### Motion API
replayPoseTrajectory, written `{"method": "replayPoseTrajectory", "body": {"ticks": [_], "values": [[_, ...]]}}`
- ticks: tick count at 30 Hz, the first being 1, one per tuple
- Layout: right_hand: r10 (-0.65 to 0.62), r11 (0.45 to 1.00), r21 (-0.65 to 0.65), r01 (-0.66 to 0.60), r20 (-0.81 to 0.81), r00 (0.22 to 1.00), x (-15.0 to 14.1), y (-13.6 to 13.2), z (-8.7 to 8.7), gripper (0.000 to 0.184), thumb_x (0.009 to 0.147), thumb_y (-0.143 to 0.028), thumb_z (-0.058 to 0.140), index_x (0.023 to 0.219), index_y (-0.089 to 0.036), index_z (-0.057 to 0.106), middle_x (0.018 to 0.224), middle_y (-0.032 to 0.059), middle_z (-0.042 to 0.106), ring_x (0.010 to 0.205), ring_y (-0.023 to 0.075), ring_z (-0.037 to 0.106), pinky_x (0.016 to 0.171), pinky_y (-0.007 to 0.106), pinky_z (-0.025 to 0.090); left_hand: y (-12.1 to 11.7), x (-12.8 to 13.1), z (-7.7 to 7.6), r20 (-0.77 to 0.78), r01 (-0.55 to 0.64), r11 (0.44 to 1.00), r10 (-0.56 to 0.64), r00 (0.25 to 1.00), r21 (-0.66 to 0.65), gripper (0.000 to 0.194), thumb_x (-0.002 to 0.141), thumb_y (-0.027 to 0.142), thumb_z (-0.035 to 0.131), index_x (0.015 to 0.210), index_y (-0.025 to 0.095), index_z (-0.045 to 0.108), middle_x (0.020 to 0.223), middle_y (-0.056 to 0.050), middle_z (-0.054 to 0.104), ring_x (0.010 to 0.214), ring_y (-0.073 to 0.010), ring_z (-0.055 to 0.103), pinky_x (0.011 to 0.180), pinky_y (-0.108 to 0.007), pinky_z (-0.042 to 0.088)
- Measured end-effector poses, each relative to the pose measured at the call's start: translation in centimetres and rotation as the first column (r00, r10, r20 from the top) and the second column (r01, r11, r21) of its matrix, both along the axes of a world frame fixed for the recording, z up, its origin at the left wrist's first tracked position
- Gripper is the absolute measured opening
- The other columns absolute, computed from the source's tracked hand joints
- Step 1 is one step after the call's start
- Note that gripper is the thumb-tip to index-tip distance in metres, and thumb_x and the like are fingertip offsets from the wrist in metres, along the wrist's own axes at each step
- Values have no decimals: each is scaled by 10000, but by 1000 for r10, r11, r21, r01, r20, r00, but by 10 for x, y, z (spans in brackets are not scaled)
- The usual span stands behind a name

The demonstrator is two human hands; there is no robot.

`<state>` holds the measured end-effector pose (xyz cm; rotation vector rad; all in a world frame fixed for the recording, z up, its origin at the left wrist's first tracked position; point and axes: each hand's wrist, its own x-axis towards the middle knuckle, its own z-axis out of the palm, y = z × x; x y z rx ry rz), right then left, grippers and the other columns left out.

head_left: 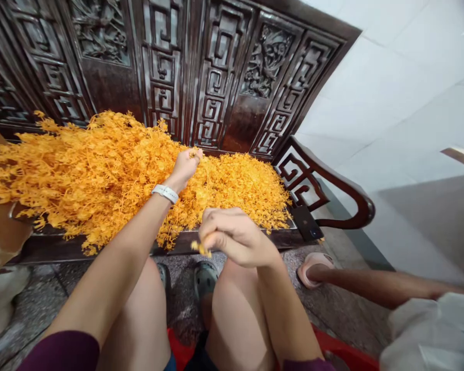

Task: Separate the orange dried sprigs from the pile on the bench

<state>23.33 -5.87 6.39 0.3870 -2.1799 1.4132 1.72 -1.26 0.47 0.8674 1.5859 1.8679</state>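
- Your left hand reaches over the heaps, its fingertips pinched together on what appears to be a small orange bit.
- Your right hand, nearer you, is curled with a small orange piece between thumb and fingers; blur hides its exact form.
- Beneath and left of your left hand lies a tangled heap of orange plastic sprigs. Draw these singly by the stem; a hard tug would probably drag neighbours along.
- To the right, touching it, lies a finer orange heap. Mixing looks likely where they meet; handle that border carefully.
- Both rest on the carved wooden desk. Keep pieces back from its front edge, where some sprigs overhang.
- A smartphone lies just beside the finer heap; keep stray pieces off it.
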Motion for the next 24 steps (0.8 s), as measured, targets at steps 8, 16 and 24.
{"method": "replayPoseTrajectory", "body": {"ticks": [8, 16, 24], "values": [[-401, 127, -945, 301, 229, 887, -11, 64, -26, 436, 1126, -428, 338, 936, -193, 651, 666, -8, 515, 522, 104, 404, 483, 226, 390, -21, -5, 11, 372, 413, 878, -477, 796, 243, 133, 922, 143, 674, 875, 198, 562, 779, 7, 586, 624, -76, 557, 545, -184, 445], [-643, 367, -706, 605, 277, 714, -28, 68, -49, 186, 877, -332, 799, 981, -226, 689, 894, 2, 610, 690, 102, 498, 581, 238, 385, -22, 9, 11, 242, 586, 763, -644, 726, 272, 152, 959, 224, 731, 867, 162, 627, 863, -18, 638, 725, -93, 660, 600, -214, 506], [-649, 667, -431, 608, 65, 758, -30, 69, -60, 300, 897, -455, 826, 872, -236, 622, 749, -22, 545, 654, 125, 443, 645, 316, 370, -21, 20, 20, 241, 560, 793, -607, 757, 239, 254, 919, 72, 633, 734, 183, 498, 712, 33, 515, 548, -42, 519, 521, -182, 423]]}}
